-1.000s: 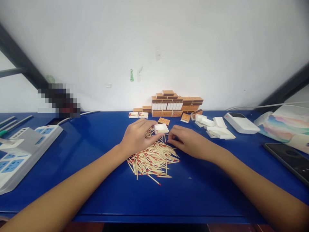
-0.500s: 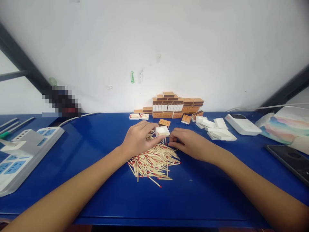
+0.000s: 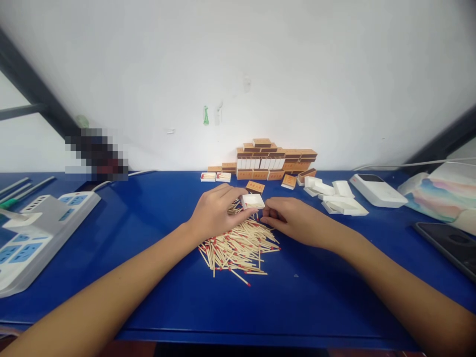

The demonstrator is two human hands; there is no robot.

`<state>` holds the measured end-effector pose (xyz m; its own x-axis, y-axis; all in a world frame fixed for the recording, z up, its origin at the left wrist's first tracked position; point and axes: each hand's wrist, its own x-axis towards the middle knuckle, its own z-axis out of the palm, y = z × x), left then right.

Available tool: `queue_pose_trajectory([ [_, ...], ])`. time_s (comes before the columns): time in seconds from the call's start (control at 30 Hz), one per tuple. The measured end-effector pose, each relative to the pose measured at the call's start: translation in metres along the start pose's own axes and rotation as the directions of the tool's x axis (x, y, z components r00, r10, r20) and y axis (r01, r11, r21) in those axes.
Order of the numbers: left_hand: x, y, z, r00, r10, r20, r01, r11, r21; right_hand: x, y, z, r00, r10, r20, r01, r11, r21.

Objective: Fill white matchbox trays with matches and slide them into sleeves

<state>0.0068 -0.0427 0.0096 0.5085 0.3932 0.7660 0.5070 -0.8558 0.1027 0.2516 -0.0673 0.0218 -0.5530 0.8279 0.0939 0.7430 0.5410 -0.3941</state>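
Note:
A loose pile of red-tipped matches (image 3: 238,248) lies on the blue table (image 3: 156,277) in front of me. My left hand (image 3: 215,213) rests on the far side of the pile, its fingers curled against a small white matchbox tray (image 3: 253,201). My right hand (image 3: 293,220) lies just right of the tray, its fingertips pinched together over matches at the pile's edge. What the right fingers hold is too small to make out.
A stack of brown matchboxes (image 3: 273,161) stands against the white wall. Empty white trays (image 3: 334,196) lie to its right. A white power strip (image 3: 33,230) sits at the left, a white device (image 3: 377,191) and a dark phone (image 3: 449,248) at the right.
Both hands stay at the tray and pile with only small finger shifts. The view has drifted slightly.

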Motion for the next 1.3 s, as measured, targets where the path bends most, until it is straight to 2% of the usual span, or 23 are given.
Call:
queue_pose_trajectory([
  [0.27, -0.004, -0.001, 0.003, 0.997, -0.011, 0.081, 0.014, 0.999, -0.033, -0.004, -0.003, -0.004, 0.997, 0.045, 0.066, -0.046, 0.999, 0.003],
  [0.53, -0.004, 0.002, 0.002, 0.98, -0.082, 0.179, 0.093, 0.994, -0.057, -0.009, -0.01, -0.01, 0.989, 0.06, 0.132, -0.054, 0.997, -0.047],
  [0.73, -0.005, 0.001, 0.004, 0.973, -0.094, 0.21, 0.108, 0.992, -0.057, -0.01, -0.012, -0.011, 0.987, 0.08, 0.139, -0.068, 0.994, -0.088],
  [1.03, -0.004, 0.002, 0.002, 0.958, -0.099, 0.269, 0.115, 0.992, -0.045, -0.01, -0.009, -0.012, 0.981, 0.094, 0.169, -0.085, 0.995, -0.059],
  [1.3, -0.004, 0.002, 0.002, 0.957, -0.098, 0.273, 0.119, 0.991, -0.061, -0.008, -0.01, -0.012, 0.98, 0.096, 0.173, -0.088, 0.995, -0.057],
])
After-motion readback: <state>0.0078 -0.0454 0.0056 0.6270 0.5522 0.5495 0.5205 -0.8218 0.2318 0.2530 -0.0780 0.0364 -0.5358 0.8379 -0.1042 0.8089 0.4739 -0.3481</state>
